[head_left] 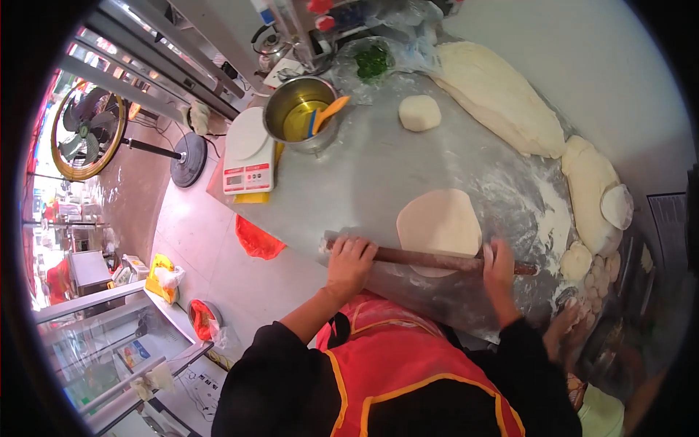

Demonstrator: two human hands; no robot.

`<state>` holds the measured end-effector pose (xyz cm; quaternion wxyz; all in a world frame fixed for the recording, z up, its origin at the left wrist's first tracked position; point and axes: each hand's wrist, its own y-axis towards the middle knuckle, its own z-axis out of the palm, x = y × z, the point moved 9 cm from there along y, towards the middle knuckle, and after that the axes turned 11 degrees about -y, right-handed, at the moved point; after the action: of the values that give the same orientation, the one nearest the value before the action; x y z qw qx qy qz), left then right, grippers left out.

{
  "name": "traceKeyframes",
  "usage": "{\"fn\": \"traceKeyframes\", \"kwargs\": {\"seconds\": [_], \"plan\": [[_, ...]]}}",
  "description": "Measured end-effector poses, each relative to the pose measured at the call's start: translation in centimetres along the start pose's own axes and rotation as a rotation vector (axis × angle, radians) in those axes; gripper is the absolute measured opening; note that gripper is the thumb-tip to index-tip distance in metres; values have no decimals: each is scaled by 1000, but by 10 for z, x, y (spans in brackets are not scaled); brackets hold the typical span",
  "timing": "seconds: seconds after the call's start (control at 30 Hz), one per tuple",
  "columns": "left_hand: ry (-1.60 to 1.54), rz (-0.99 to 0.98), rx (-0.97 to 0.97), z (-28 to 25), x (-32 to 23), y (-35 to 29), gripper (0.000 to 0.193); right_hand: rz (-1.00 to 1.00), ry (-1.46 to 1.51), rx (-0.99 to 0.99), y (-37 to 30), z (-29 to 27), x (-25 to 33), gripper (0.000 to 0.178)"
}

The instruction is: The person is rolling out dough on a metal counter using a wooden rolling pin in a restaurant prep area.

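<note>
Flour [551, 211] whitens the right side of a gray table [328, 189]. Near the front edge, a brown rolling pin [429, 258] lies across flat dough [439, 224]. The left hand [349, 264] curls its fingers over the pin's left part; the right hand [499, 268] grips its right part. Far left stands a metal pot [290, 93].

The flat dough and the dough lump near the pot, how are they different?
The flat dough is wide and thin; the dough lump is smaller and chunkier. The rolling pin lies across the flat dough, while the dough lump sits apart. Both are pale and on the table.
</note>
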<state>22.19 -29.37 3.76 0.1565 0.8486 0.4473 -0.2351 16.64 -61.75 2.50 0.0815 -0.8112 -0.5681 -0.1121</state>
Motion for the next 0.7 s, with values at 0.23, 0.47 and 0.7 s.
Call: {"fn": "traceKeyframes", "kwargs": {"seconds": [0.23, 0.47, 0.7], "plan": [[153, 5, -14, 17, 16, 125, 68, 42, -319, -128, 18, -6, -22, 54], [236, 213, -252, -7, 5, 303, 71, 33, -433, -374, 177, -27, -44, 56], [76, 31, 60, 8, 20, 90, 73, -14, -168, -34, -36, 7, -4, 62]]}}
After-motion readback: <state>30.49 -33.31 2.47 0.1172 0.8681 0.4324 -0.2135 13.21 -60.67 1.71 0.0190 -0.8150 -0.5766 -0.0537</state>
